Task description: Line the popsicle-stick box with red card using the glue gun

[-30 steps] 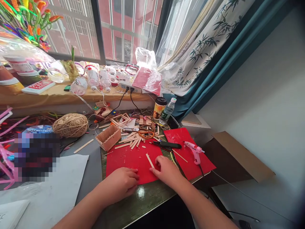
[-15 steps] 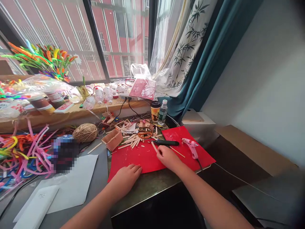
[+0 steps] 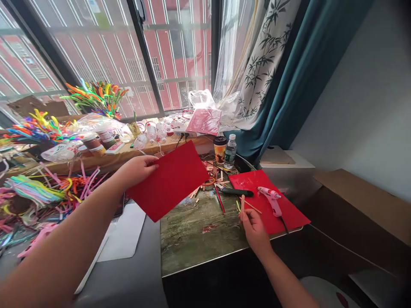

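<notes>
My left hand (image 3: pixel 136 169) is raised over the desk and grips the upper left corner of a red felt sheet (image 3: pixel 168 182), which hangs tilted in the air and hides the things behind it. My right hand (image 3: pixel 252 224) rests near the table's front edge, closed on a thin wooden stick (image 3: pixel 242 202) that points upward. Just beyond that hand a second red felt sheet (image 3: pixel 289 214) lies flat, with a pink glue gun (image 3: pixel 272 198) on it and a black-handled tool (image 3: pixel 236 192) at its far edge.
Bare green tabletop (image 3: pixel 195 233) shows where the lifted sheet lay. Loose wooden sticks (image 3: pixel 194 193), a cup (image 3: pixel 220 149) and a water bottle (image 3: pixel 230 152) stand behind. Pipe cleaners (image 3: pixel 38 192) pile at left, white paper (image 3: pixel 125 233) nearby, a cardboard box (image 3: pixel 362 201) at right.
My left hand has picked the red felt sheet up off the table and lifted it leftward. My right hand drew back with the stick. The view tilted upward.
</notes>
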{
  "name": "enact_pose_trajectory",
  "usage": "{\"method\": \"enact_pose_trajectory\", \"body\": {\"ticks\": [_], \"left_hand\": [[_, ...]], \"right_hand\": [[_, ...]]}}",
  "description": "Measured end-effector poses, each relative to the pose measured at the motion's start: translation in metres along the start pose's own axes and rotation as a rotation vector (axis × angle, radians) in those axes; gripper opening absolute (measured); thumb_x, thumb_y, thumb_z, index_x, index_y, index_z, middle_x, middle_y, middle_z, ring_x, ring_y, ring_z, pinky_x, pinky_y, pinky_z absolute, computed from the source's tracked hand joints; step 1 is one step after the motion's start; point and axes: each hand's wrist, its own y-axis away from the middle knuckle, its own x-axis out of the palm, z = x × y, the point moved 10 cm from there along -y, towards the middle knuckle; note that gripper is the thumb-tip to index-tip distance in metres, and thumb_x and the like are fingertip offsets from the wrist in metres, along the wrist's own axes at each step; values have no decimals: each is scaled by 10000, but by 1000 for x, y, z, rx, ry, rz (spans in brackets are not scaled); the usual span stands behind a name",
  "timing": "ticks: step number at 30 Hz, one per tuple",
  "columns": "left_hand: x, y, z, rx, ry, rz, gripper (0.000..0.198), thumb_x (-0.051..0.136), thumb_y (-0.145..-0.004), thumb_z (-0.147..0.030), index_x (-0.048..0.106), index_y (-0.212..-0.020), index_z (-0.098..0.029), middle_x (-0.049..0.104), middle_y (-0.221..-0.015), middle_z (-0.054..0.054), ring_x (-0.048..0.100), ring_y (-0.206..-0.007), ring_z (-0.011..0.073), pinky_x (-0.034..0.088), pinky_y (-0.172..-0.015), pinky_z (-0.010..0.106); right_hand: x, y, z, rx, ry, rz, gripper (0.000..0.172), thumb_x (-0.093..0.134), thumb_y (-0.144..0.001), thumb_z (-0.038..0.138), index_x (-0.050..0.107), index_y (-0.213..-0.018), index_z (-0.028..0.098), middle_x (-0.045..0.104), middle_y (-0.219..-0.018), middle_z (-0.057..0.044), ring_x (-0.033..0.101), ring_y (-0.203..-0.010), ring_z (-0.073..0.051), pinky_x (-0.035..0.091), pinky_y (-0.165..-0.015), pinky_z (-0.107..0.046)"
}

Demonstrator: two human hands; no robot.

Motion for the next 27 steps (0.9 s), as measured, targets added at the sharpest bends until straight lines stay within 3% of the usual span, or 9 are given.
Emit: {"method": "enact_pose_trajectory", "body": {"ticks": [4,6,8,10,13,16,20,22,27], "left_hand": [[-27,28,-23,46,-177,-182,452,482,-1044,-409,731,-1365,-212,810,-1206,53,732,-1044,282,525,-955,383],[-11,60,-44,155,-230,-161,439,482,-1073,-374,674,-1446,-245,792,-1268,22,731,-1072,281,526,-971,402],[21,102,-65,334,-237,-154,429,507,-1056,-310,665,-1454,-330,749,-1385,2,722,-1163,278,544,-975,373],[77,144,-71,467,-266,-61,597,504,-1009,-161,558,-1552,-405,659,-1530,-8,684,-1268,271,544,-1025,380],[166,190,-52,494,-292,55,720,536,-927,-29,549,-1563,-365,662,-1526,26,691,-1224,273,561,-1022,412],[219,216,-31,413,-257,73,603,537,-949,-36,630,-1488,-288,700,-1472,64,694,-1191,284,582,-978,430],[233,223,-34,277,-127,40,480,575,-992,-159,635,-1464,-220,650,-1527,114,636,-1310,325,539,-1074,515],[233,222,-55,314,-61,52,457,579,-1017,-205,620,-1472,-218,621,-1565,106,593,-1390,318,501,-1137,512],[247,222,-98,487,14,121,704,645,-1019,-300,367,-1664,-252,485,-1692,62,491,-1522,291,402,-1247,508]], "right_hand": [[17,0,-12,15,31,105,343,582,-1024,559,653,-936,235,701,-839,-54,663,-728,-237,528,-643,-331],[20,-1,-12,10,55,135,302,589,-1027,516,657,-952,232,701,-842,-49,667,-739,-235,533,-654,-328],[19,-2,-9,-7,83,144,260,576,-1035,471,654,-976,231,697,-851,-46,671,-755,-235,538,-669,-327],[16,-2,-3,-35,113,132,230,555,-1042,436,640,-976,232,689,-877,-52,672,-800,-241,546,-715,-336],[13,0,5,-77,168,124,207,538,-1046,397,620,-948,234,678,-923,-66,661,-860,-250,543,-786,-355],[27,5,9,-106,245,214,168,542,-1045,346,655,-993,233,701,-962,-77,669,-888,-259,546,-806,-367],[62,13,15,-175,403,405,159,566,-1021,249,724,-1005,238,735,-974,-83,682,-950,-286,535,-892,-417],[74,13,17,-204,486,448,166,575,-1003,210,738,-1021,233,737,-970,-89,679,-963,-299,525,-910,-440],[91,7,28,-233,617,461,165,591,-988,166,703,-881,221,698,-885,-80,662,-863,-277,520,-807,-406]]}}
